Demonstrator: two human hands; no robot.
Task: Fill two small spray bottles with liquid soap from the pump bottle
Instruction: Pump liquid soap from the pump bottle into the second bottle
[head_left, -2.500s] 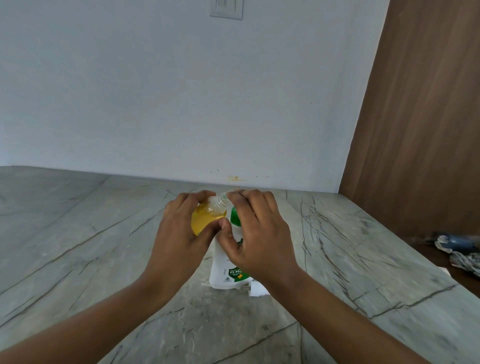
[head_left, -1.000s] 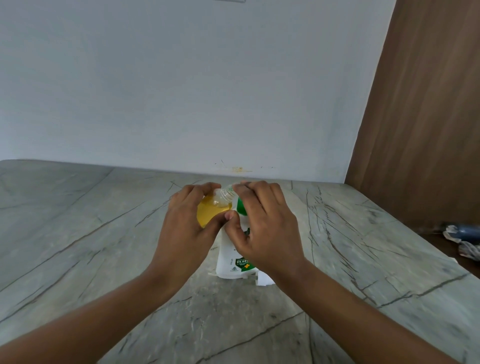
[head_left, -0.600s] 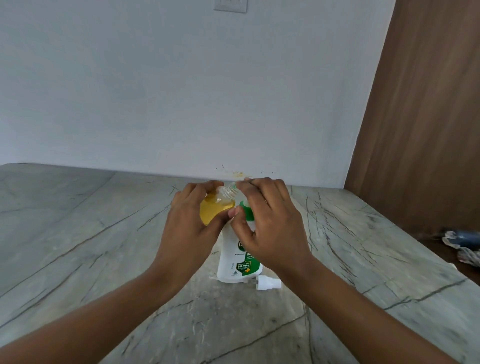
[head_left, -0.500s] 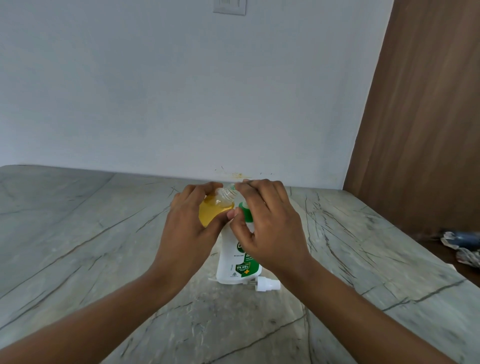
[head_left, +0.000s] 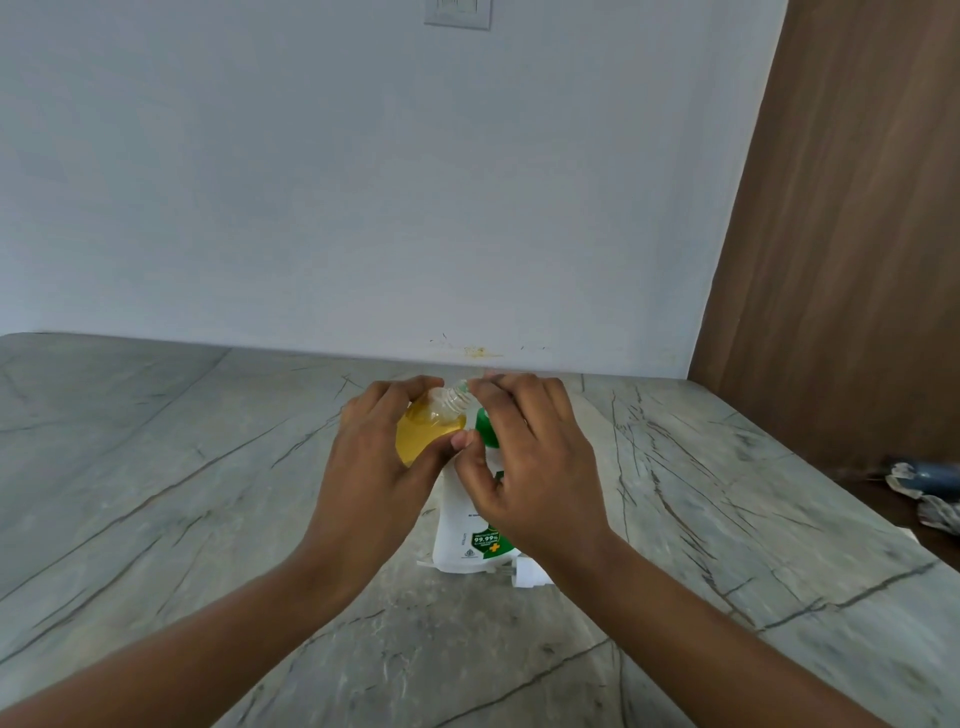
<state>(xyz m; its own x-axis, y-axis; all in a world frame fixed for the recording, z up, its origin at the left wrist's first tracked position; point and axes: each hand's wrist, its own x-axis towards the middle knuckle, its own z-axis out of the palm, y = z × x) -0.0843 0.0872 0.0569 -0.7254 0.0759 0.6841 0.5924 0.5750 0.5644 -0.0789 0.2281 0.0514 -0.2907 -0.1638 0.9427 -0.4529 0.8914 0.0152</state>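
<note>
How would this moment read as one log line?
left hand: holds tilted small bottle, yellow liquid inside | right hand: curled over green head of pump bottle | spray cap: on counter

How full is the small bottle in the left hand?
Nearly full: yellow liquid fills the small spray bottle to its shoulder; only the neck clear.

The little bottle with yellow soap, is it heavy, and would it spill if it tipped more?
Probably light: the little bottle fits inside the grip of the left hand. It would likely spill if tipped further, since its neck looks open and it leans toward the pump bottle. It seems stiff, holding its round shape under that grip.
</note>
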